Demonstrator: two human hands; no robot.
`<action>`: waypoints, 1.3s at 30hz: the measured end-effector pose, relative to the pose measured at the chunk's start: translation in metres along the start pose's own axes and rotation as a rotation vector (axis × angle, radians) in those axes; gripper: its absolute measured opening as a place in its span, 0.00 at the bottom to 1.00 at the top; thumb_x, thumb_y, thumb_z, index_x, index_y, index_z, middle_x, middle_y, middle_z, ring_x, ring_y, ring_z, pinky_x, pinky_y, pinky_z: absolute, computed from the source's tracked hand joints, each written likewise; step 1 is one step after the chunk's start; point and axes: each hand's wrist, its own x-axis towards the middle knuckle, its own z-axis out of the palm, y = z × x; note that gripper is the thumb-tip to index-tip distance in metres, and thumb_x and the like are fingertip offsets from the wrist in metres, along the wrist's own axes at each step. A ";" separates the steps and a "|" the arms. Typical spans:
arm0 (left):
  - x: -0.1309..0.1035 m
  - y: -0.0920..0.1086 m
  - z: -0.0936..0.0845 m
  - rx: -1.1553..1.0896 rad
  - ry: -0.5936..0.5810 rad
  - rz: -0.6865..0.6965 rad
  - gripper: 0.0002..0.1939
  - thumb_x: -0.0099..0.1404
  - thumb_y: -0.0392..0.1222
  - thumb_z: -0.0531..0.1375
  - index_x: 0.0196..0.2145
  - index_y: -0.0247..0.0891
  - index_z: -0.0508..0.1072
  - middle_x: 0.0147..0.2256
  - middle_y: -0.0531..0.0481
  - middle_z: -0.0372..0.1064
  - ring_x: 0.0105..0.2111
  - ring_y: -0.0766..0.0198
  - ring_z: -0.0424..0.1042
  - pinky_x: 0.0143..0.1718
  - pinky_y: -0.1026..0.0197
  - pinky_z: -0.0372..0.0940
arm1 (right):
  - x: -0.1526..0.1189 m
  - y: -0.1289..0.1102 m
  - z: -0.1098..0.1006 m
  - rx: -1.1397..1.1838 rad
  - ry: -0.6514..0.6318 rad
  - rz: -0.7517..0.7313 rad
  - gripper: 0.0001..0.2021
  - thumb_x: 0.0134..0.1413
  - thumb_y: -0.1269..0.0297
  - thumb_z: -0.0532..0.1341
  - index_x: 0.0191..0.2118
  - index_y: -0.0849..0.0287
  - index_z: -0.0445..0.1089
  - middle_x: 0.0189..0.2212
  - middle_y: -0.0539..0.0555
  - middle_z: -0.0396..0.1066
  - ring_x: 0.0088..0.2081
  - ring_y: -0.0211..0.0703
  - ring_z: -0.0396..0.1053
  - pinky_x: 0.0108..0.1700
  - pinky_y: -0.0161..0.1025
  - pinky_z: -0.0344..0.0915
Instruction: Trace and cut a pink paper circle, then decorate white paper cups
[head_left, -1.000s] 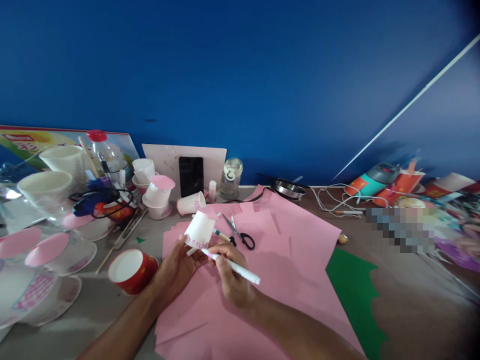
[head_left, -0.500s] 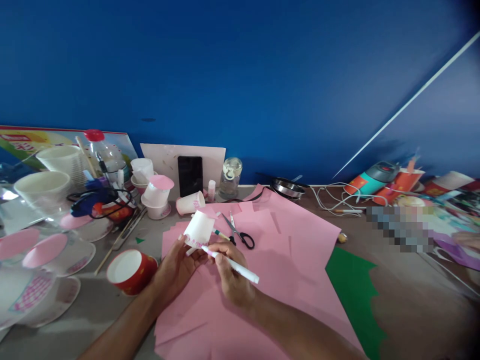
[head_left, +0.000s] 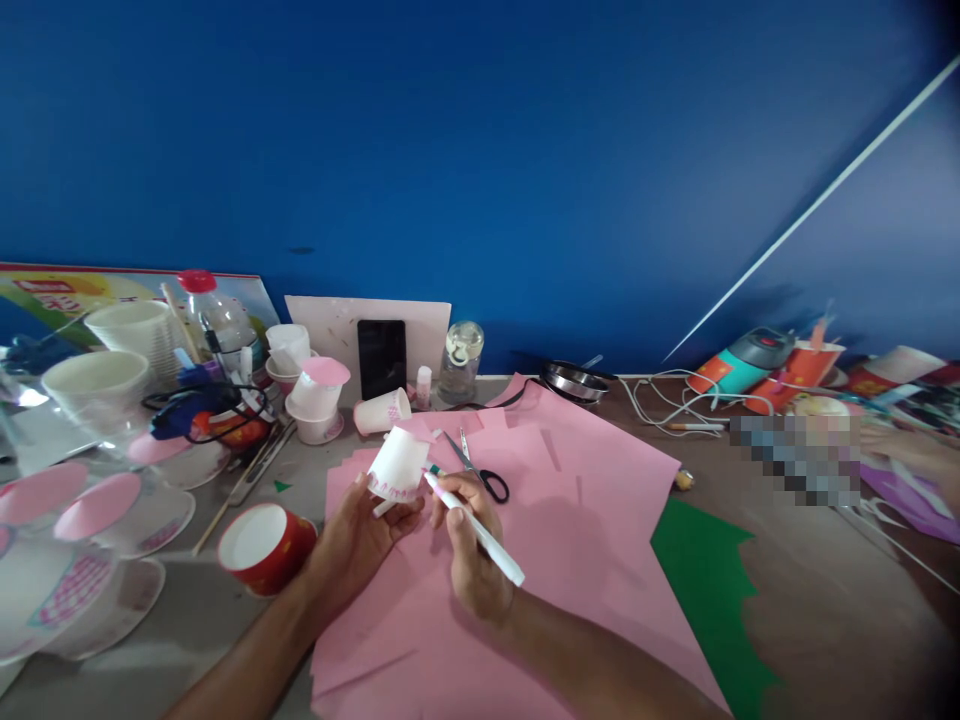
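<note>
A small white paper cup [head_left: 400,462] with pink marks along its lower rim is held tilted in my left hand [head_left: 365,530]. My right hand [head_left: 476,545] is closed round a white marker [head_left: 489,541], whose pink tip points at the cup's right side, a little apart from it. Beneath both hands lie overlapping pink sheets [head_left: 555,570]. Black-handled scissors [head_left: 493,486] rest on the paper just beyond my right hand. A red cup [head_left: 268,548] with a white inside stands left of my left forearm.
Several decorated white cups and bowls [head_left: 97,505] crowd the left side. At the back are a phone [head_left: 382,357], a glass jar [head_left: 461,362] and a roll of tape [head_left: 574,381]. Green paper [head_left: 705,580] lies right; another person's hand [head_left: 915,450] shows at far right.
My right hand has drawn the marker tip away from the cup's rim, slightly right. More of the pink marks now show, and the cup has shifted a little.
</note>
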 end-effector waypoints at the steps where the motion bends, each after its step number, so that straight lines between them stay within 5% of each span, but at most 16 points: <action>1: 0.000 0.001 0.000 -0.003 0.002 -0.005 0.18 0.66 0.50 0.59 0.43 0.32 0.77 0.38 0.41 0.80 0.35 0.56 0.78 0.42 0.53 0.72 | 0.000 0.000 0.000 0.004 0.007 0.000 0.13 0.66 0.54 0.51 0.48 0.53 0.64 0.35 0.52 0.64 0.34 0.42 0.64 0.40 0.43 0.65; 6: -0.002 0.005 0.005 -0.004 0.049 -0.035 0.16 0.64 0.48 0.61 0.41 0.33 0.77 0.36 0.41 0.80 0.34 0.55 0.79 0.40 0.53 0.73 | 0.005 0.000 0.001 -0.019 0.057 -0.045 0.12 0.65 0.56 0.54 0.49 0.52 0.65 0.38 0.53 0.65 0.38 0.44 0.66 0.42 0.44 0.65; 12: -0.003 0.007 0.008 -0.036 0.045 0.038 0.10 0.64 0.44 0.61 0.36 0.35 0.76 0.38 0.42 0.80 0.38 0.54 0.79 0.44 0.50 0.73 | 0.002 0.004 0.003 0.113 -0.053 -0.099 0.15 0.67 0.55 0.52 0.55 0.50 0.63 0.31 0.50 0.66 0.26 0.37 0.62 0.33 0.39 0.64; 18: -0.004 0.002 0.005 -0.019 0.034 0.034 0.08 0.64 0.40 0.62 0.39 0.34 0.76 0.39 0.42 0.79 0.40 0.56 0.78 0.48 0.52 0.70 | -0.002 0.007 0.004 -0.049 -0.047 -0.135 0.15 0.66 0.55 0.53 0.54 0.51 0.64 0.38 0.54 0.66 0.37 0.44 0.67 0.40 0.44 0.67; 23: -0.004 -0.005 0.002 0.015 -0.063 0.114 0.17 0.60 0.43 0.66 0.47 0.40 0.74 0.43 0.46 0.78 0.45 0.56 0.75 0.51 0.52 0.66 | 0.008 0.008 0.000 -0.110 0.081 -0.030 0.16 0.65 0.55 0.54 0.55 0.53 0.61 0.40 0.54 0.66 0.40 0.45 0.67 0.44 0.45 0.67; 26: -0.007 -0.007 0.007 0.151 -0.059 0.211 0.21 0.57 0.44 0.68 0.48 0.40 0.73 0.45 0.46 0.76 0.47 0.56 0.72 0.50 0.57 0.65 | 0.016 0.008 -0.002 -0.072 0.085 0.014 0.20 0.65 0.54 0.55 0.58 0.53 0.58 0.43 0.56 0.66 0.42 0.45 0.68 0.45 0.46 0.69; 31: -0.017 -0.008 0.022 0.448 0.178 0.319 0.27 0.52 0.38 0.71 0.50 0.40 0.71 0.45 0.46 0.74 0.44 0.56 0.72 0.42 0.62 0.65 | 0.021 0.012 -0.003 0.027 0.039 0.095 0.24 0.61 0.54 0.59 0.60 0.52 0.56 0.51 0.60 0.64 0.47 0.48 0.70 0.48 0.47 0.71; 39: -0.018 -0.014 0.017 0.825 0.246 0.453 0.32 0.49 0.36 0.71 0.52 0.44 0.69 0.52 0.45 0.67 0.55 0.49 0.64 0.53 0.56 0.60 | 0.021 0.026 -0.003 0.123 0.079 0.246 0.28 0.53 0.54 0.67 0.57 0.52 0.61 0.54 0.58 0.64 0.51 0.49 0.68 0.53 0.48 0.68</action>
